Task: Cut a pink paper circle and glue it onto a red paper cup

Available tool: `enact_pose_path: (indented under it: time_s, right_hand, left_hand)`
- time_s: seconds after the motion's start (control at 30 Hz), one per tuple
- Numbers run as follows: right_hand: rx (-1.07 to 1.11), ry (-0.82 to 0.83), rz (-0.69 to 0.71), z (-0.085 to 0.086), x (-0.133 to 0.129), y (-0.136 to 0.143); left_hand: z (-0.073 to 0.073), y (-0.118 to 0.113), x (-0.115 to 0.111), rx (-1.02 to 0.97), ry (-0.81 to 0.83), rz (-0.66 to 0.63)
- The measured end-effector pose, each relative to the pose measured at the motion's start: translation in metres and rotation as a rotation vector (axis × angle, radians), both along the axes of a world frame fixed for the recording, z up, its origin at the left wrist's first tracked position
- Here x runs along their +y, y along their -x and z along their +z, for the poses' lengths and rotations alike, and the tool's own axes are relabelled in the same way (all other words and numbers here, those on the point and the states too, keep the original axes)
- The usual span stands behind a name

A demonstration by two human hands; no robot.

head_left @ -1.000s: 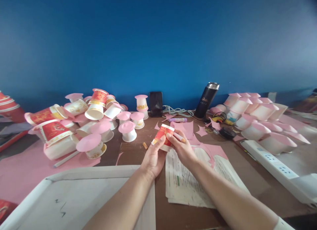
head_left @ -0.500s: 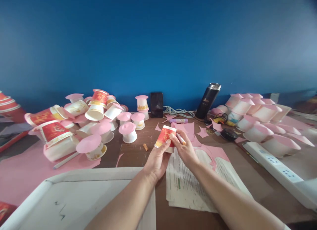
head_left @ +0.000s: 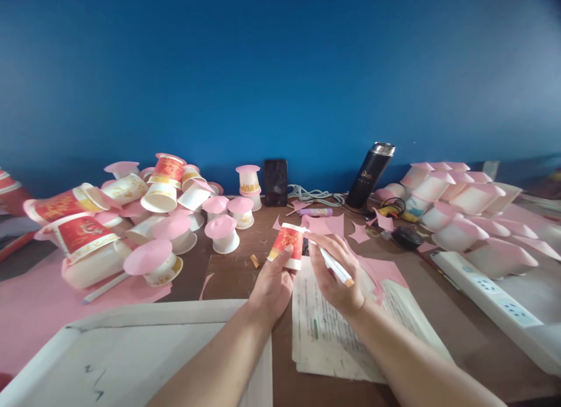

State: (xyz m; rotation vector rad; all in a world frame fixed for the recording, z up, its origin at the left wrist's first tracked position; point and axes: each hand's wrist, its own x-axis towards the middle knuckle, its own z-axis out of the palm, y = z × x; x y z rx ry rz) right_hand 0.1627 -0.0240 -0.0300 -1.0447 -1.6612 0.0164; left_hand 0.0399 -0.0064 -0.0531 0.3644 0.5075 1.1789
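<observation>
A red paper cup [head_left: 287, 242] with gold print and a white rim rests tilted in my left hand [head_left: 274, 281], the thumb pressed along its side. My right hand [head_left: 336, 270] grips a white marker [head_left: 333, 263] with an orange end. The marker's other end points toward the cup's upper right edge; I cannot tell whether it touches. A small orange-brown marker cap [head_left: 255, 261] lies on the table left of the cup. Beneath my right hand are printed sheets [head_left: 326, 337] and cut pink paper scraps [head_left: 328, 225].
Paper cups topped with pink discs [head_left: 149, 257] crowd the left side; more pink-topped cups [head_left: 460, 232] are stacked right. A black thermos [head_left: 370, 176], a phone [head_left: 276, 183] and a purple glue stick [head_left: 315, 212] are at the back. A power strip [head_left: 486, 287] lies right, a white box lid [head_left: 175, 348] front left.
My right hand has drawn off the cup to the right and now holds the marker with its tip toward the cup. The cup has turned more upright in my left hand.
</observation>
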Motion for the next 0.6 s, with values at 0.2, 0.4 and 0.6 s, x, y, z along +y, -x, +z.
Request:
enact_pose_path:
  time_s: [0.2, 0.4, 0.6]
  right_hand:
    - [-0.018, -0.007, -0.025, 0.0022, 0.0022, -0.0017]
    - [-0.011, 0.028, -0.010, 0.0037, 0.0025, -0.0018]
    - [-0.020, 0.002, -0.037, -0.0019, 0.0046, -0.0019]
  left_hand:
    - [-0.0047, -0.0016, 0.0006, 0.033, -0.046, 0.013]
    - [-0.0028, -0.0029, -0.0006, 0.065, -0.091, 0.002]
    - [-0.0055, -0.0004, -0.0003, 0.094, -0.110, -0.004]
